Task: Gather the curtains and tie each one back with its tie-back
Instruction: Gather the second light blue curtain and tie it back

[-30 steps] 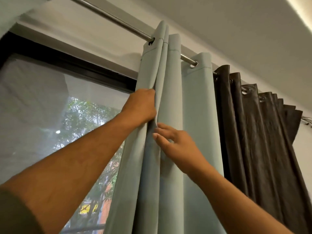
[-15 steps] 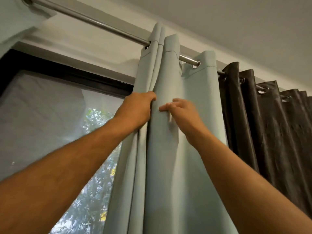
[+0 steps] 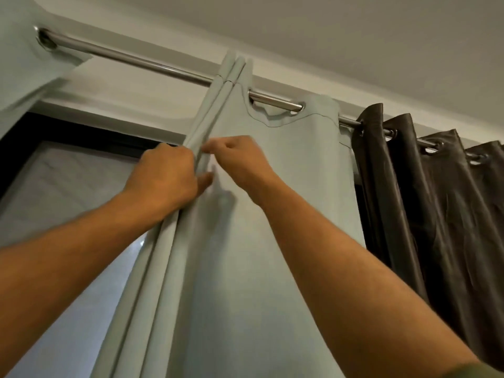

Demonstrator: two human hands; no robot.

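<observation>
Curtains hang from a metal rod [image 3: 152,65] that runs from upper left down to the right, above a dark-framed window [image 3: 68,192]. At far left, a corner of pale blue-green curtain [image 3: 19,64] hangs from the rod by its eyelet. At centre, the main pale blue-green curtain [image 3: 286,186] hangs from the same rod, its left edge gathered into several narrow vertical folds. The left hand [image 3: 163,178] closes round these folds from the window side, its grip curled about the bunched fabric. Just beside it, the right hand [image 3: 240,159] pinches the next fold between thumb and fingertips, knuckles raised; the two hands nearly touch. Right of this panel, its flat width spreads to an eyelet on the rod. At far right, a dark brown curtain [image 3: 436,214] hangs in close pleats.
</observation>
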